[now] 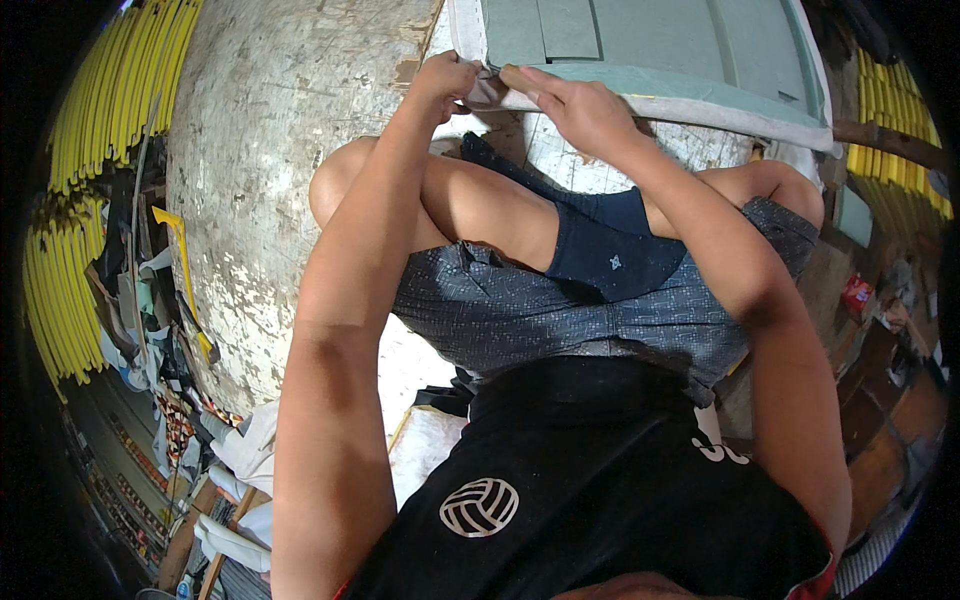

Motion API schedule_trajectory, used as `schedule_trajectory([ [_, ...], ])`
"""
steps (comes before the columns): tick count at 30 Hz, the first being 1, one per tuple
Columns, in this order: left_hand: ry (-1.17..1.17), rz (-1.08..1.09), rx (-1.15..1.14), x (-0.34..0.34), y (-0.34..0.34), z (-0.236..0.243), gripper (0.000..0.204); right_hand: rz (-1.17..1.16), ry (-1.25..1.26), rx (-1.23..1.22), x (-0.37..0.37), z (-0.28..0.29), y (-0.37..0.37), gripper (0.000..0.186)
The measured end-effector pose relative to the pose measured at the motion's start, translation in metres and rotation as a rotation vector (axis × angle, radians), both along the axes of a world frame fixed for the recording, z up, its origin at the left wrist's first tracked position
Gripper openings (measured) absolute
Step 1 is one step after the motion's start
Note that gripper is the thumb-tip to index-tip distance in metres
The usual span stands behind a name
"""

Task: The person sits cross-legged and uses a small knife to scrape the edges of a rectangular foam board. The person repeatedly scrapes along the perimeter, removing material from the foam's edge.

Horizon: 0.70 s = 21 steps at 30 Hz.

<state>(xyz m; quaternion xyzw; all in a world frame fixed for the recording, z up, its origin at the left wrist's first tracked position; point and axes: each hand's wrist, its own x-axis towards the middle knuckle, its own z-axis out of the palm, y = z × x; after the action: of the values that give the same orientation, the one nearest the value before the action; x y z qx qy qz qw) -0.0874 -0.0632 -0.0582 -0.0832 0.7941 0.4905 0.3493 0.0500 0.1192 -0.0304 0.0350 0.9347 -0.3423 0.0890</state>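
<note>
At the top centre lies a pale green panel (660, 40) with a light fabric edging (730, 113). At its near-left corner my left hand (446, 80) is closed on the fabric at the edge. My right hand (580, 110) is closed on a small tool with a tan handle (523, 82), whose dark tip meets that corner beside my left fingers; the tip is too small to make out clearly. I sit cross-legged below the panel, with dark blue cloth (600, 260) around my lower legs.
A worn, paint-spattered board (230, 150) is under me. Stacked yellow strips (100, 90) line the left, with more (890, 100) at the right. A yellow tool (175, 240), perhaps a saw frame, lies at the left. Mixed scraps (235, 530) lie at the lower left.
</note>
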Motion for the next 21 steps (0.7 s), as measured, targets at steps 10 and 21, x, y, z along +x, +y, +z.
schedule_trajectory([
  [10,0.010,-0.216,-0.088,-0.009,-0.008,0.011,0.027,-0.146,0.017,-0.161,0.022,0.000,0.001,0.046],
  [21,-0.054,-0.121,0.002,-0.018,-0.007,0.006,0.023,-0.046,0.058,-0.133,-0.019,-0.009,0.025,0.046],
])
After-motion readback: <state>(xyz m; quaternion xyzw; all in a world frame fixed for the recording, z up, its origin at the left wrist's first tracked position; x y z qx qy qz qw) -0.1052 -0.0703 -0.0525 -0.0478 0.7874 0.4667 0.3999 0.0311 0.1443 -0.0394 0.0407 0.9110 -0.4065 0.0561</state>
